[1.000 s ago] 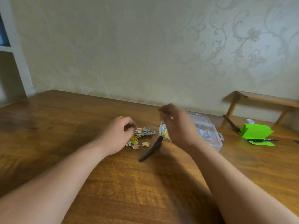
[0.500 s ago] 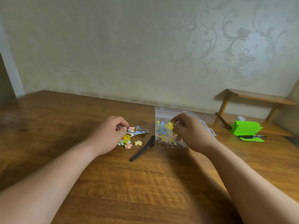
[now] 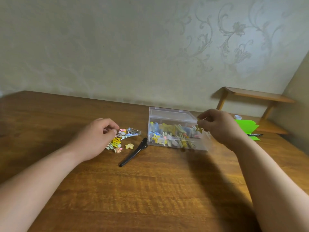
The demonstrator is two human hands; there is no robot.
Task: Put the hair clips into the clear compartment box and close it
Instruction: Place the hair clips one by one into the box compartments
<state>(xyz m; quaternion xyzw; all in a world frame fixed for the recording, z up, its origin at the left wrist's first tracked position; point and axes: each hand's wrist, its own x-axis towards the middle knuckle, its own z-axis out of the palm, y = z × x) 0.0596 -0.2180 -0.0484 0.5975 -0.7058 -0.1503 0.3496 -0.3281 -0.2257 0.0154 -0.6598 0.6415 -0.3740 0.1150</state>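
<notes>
Right hand (image 3: 220,129) has risen beside the clear compartment box (image 3: 167,114), fingers (image 3: 206,121) pinching a yellow star clip (image 3: 199,128), best released with a compartment just below them, while the left hand (image 3: 95,139) pinches loose hair clips (image 3: 127,133).

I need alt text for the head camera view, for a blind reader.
A person's right hand pinches a yellow star-shaped hair clip near a clear plastic compartment box holding colourful clips, while the left hand touches a small clip pile beside a long black clip on the wooden table.
</notes>
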